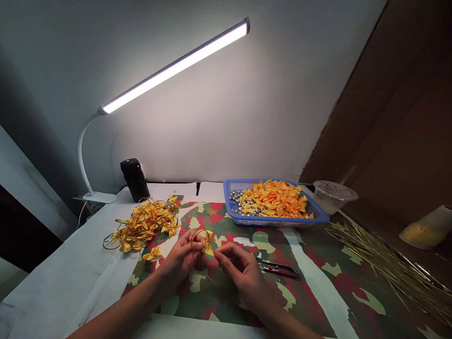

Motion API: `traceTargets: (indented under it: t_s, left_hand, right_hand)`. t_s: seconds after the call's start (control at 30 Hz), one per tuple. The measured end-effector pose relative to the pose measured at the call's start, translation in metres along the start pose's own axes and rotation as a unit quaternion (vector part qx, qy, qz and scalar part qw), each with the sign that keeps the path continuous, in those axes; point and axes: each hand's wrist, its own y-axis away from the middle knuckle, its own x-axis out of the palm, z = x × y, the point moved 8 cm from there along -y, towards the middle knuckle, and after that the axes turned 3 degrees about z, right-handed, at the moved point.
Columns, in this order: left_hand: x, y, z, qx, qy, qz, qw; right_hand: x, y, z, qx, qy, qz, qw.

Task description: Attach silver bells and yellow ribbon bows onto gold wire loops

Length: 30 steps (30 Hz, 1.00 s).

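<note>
My left hand (189, 249) pinches a looped gold wire tie with a yellow ribbon bow (208, 241) on it. Just right of the bow, my right hand (243, 273) has thumb and forefinger pressed together; what sits between them is too small to make out. Beside the right hand, partly hidden by it, lies a pair of thread snips (278, 268). To the left is a heap of yellow bows on gold wire loops (151, 221). At the back, a blue basket (278, 220) holds loose orange-yellow bows (278, 197) and silver bells or beads (242, 205).
A bundle of gold wire strands (381, 259) lies at the right. Behind it stand a lidded plastic cup (334, 195) and a pale cone-shaped spool (425, 228). A black bottle-like object (134, 179) and a lit clip lamp (176, 66) are at the back left. Camouflage-patterned sheet (197, 301) covers the table.
</note>
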Motion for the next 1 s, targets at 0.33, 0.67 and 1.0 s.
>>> traceTargets:
  t_s: [0.33,0.67,1.0]
  left_hand:
    - [-0.003,-0.002,0.006,-0.007,-0.008,0.013,1.0]
    - [0.007,0.004,0.004,0.004,-0.036,0.038,0.999]
    - [0.006,0.005,0.001,0.026,-0.059,0.033,0.997]
  right_hand:
    - [0.001,-0.001,0.0,-0.011,0.013,0.007,1.0]
    - [0.003,-0.001,0.0,0.0,-0.005,0.021,1.0]
    - [0.003,-0.001,-0.004,0.021,-0.008,0.022,1.0]
